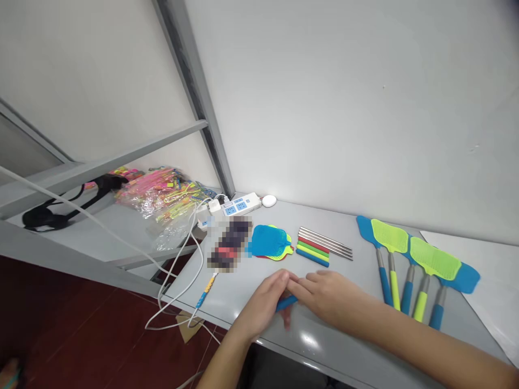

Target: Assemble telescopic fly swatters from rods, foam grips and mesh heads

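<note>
My left hand (265, 300) and my right hand (324, 294) meet over the front of the grey table, fingers closed together. Between them shows part of a blue handle grip (286, 303), the rest hidden by my fingers. Just beyond lie several steel rods (324, 240) side by side, and red, green, yellow and blue handle grips (312, 253). To their left is a small stack of swatter heads (270, 241), a blue one on top. At right, several fly swatters with blue heads (466, 276) and yellow-green heads (390, 236) lie in a row.
A pixelated phone-like object (230, 243) lies at the left, with a white cable. Behind it are a power strip (242, 205) and a white round object (268, 201). Plastic-bagged colourful items (162, 194) lie beyond a metal frame (208, 124). White paper (492, 302) is at right.
</note>
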Demonstrator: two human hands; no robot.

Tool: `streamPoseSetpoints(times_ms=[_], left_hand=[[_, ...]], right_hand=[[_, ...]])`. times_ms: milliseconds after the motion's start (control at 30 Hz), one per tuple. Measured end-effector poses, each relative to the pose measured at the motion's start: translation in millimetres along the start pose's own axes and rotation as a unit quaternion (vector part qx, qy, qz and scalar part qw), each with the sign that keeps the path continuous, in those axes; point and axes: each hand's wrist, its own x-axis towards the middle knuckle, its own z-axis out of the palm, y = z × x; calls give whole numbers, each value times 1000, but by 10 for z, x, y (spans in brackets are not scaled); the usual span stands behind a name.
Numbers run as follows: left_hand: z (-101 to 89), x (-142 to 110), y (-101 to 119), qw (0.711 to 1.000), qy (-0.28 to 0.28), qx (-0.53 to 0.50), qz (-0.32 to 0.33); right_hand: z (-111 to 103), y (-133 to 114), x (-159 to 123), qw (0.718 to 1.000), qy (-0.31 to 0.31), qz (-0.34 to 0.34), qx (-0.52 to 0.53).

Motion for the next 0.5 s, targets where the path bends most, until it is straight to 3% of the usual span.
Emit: streamPoseSetpoints(times_ms=[100,200,333,400,500], left_hand=[[-123,-161,-59,999,35,-7,-28],[-238,-271,-182,991,122,-54,13],[-308,-314,-289,945,266,-150,118],[-302,-313,-294,934,286,-168,136],[-289,-293,-280,943,268,-159,117]], right_hand=[[-81,155,269,997,69,-8,36],[-39,278,593,988,134,68,44],[321,275,949,984,104,135,44],[512,209,1021,988,81,128,41],[665,98,978,988,82,124,37]])
